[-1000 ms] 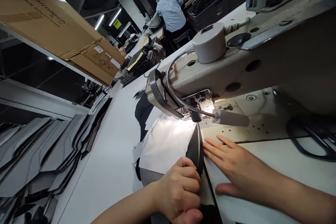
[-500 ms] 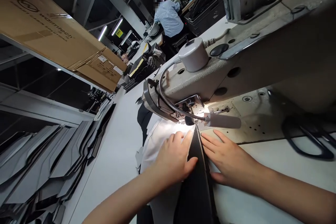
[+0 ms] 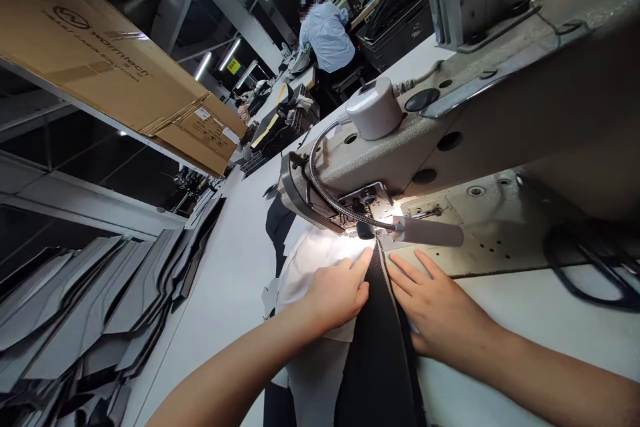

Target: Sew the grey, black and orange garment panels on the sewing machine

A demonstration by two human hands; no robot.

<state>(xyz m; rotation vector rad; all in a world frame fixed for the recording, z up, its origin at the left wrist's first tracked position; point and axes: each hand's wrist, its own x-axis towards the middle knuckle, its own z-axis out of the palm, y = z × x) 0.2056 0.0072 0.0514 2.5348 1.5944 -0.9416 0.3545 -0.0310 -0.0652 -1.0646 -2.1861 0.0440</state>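
Note:
A strip of black perforated fabric (image 3: pixel 376 353) with a pale cut edge runs under the presser foot of a sewing machine (image 3: pixel 330 167). White fabric (image 3: pixel 305 267) lies beside and partly under it, to the left. My left hand (image 3: pixel 337 293) is on the white fabric by the black strip; its index finger points at the lit needle area, and the other fingers are curled in on the cloth. My right hand (image 3: pixel 435 300) lies flat, fingers spread, with its fingertips along the strip's right edge. The lamp head (image 3: pixel 431 231) hides part of the needle plate.
Black-handled scissors (image 3: pixel 590 267) lie on the machine bed at right. Stacks of grey cut panels (image 3: pixel 90 307) stand at left, below a large cardboard box (image 3: pixel 115 60). Farther back, a person in a light blue shirt (image 3: pixel 327 37) sits at another workstation.
My left hand's fingers have drawn in, leaving the index finger extended. My right hand stays flat beside the strip. The whole view has shifted slightly.

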